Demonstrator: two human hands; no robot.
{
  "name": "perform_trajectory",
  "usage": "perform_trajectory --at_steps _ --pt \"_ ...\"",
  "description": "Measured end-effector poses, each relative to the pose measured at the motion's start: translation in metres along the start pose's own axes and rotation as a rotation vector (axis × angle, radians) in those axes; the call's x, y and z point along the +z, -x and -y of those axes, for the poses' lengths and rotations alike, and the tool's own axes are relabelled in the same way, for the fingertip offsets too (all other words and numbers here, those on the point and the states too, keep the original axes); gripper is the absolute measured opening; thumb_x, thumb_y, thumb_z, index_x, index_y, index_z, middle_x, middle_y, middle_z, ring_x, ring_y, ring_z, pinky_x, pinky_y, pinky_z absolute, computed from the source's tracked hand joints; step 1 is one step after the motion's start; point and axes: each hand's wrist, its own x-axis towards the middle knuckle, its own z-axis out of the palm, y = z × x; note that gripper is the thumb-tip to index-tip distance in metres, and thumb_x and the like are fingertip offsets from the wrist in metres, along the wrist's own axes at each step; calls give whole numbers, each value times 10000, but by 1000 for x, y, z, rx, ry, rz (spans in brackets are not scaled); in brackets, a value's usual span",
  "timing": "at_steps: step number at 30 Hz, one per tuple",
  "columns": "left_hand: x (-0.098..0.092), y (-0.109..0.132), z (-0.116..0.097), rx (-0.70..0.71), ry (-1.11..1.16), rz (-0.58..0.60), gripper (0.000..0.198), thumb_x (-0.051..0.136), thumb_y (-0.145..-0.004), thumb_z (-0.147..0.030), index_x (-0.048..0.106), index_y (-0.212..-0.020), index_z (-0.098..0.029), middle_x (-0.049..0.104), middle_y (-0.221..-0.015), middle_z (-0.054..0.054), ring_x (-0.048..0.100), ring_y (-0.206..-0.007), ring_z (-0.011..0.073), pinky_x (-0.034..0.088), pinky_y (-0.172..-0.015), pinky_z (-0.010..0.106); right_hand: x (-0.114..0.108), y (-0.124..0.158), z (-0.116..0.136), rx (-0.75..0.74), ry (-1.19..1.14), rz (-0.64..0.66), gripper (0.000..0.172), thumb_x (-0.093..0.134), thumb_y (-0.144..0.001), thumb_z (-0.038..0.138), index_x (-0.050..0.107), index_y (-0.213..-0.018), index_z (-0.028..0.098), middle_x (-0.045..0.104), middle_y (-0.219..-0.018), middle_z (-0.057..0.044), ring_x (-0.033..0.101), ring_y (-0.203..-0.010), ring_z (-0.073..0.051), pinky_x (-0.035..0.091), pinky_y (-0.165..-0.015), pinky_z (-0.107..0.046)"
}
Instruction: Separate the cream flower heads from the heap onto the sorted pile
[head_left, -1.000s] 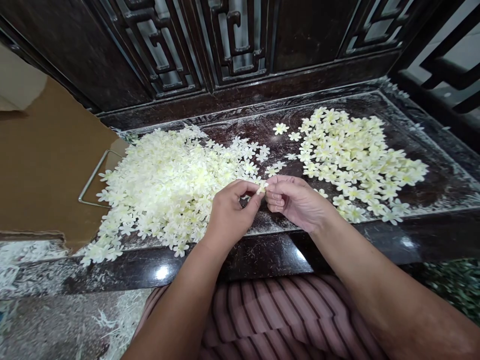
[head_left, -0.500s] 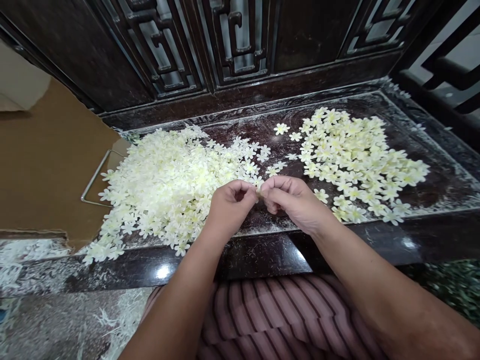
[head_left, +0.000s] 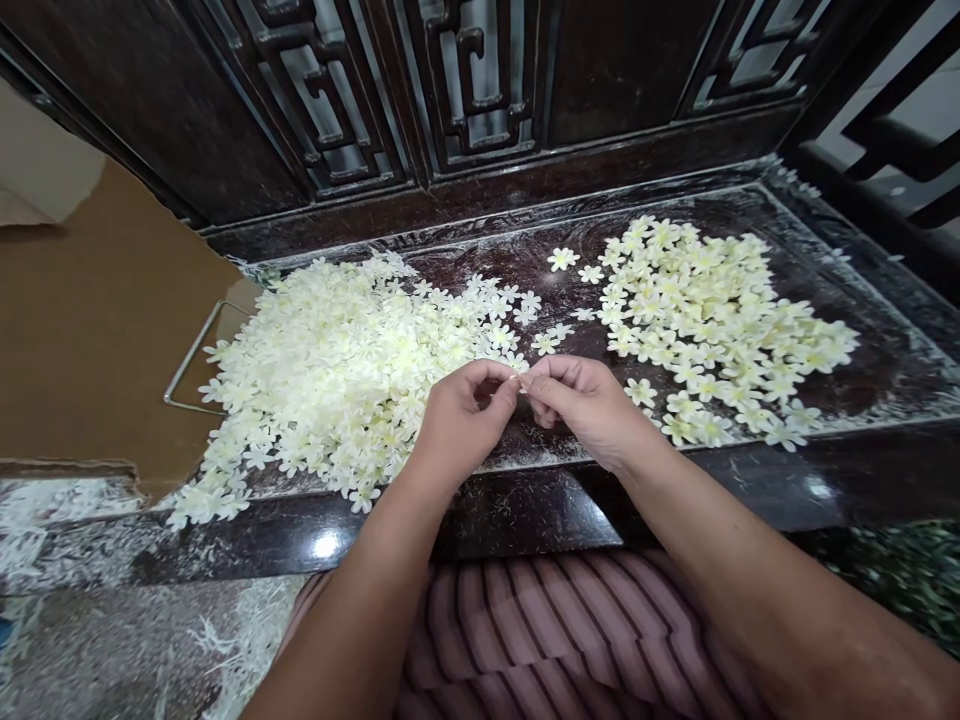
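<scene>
Head view: left hand (head_left: pixel 463 415) and right hand (head_left: pixel 589 408) pinch one pale piece (head_left: pixel 522 388), apparently fine fingertip work. The next move likely calls for light pressure.

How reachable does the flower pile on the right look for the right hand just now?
Probably yes: the right hand is close to the flower pile, with only loose flowers and bench between. It meets the left hand at a small pale piece, so may need freeing first.
</scene>
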Motion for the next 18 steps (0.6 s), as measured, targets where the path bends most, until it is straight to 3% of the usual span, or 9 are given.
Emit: perform_trajectory --at_steps 3,7,10,12,15,18 --pt "-1 -2 -2 -192 153 64 40 592 -739 -198 594 -729 -159 581 -578 -35 529 -541 92 413 -541 217 3 2 1 1 -96 24 293 732 -614 341 517 -511 171 451 -438 60 369 -418 -53 283 -439 -220" --pt "-5 -3 -4 -275 303 89 82 586 -754 -220 572 -695 -164 599 -602 -29 583 -584 97 455 -592 229 1 4 4 -13 -211 102 225 709 -636 278 541 -528 173 438 -431 66 354 -414 -48 295 -444 -222" --pt "-8 -4 -5 -257 308 12 83 567 -774 -214 558 -702 -173 613 -614 -27 589 -591 97 460 -601 231 -6 2 7 -39 -265 118 222 713 -651 269 548 -533 181 426 -426 68 348 -418 -51 309 -451 -225" --pt "-10 -5 -5 -229 244 -51 74 561 -775 -200 540 -707 -180 613 -612 -28 580 -590 103 448 -589 230 -11 -1 8 -62 -237 48 237 739 -647 286 554 -539 184 442 -443 64 362 -428 -54 324 -457 -225" --pt "-11 -4 -3 -145 120 -108 90 556 -780 -222 522 -704 -190 574 -591 -33 548 -573 109 409 -547 223 -14 -4 6 -73 -71 -82 276 787 -608 364 587 -574 178 506 -494 40 405 -445 -65 337 -458 -229" --pt "-11 -1 1 -17 -5 -122 105 546 -789 -257 530 -707 -195 532 -584 -43 484 -538 96 351 -502 209 -9 -4 2 -78 78 -87 339 761 -620 468 599 -611 171 555 -540 16 424 -452 -74 332 -454 -235"
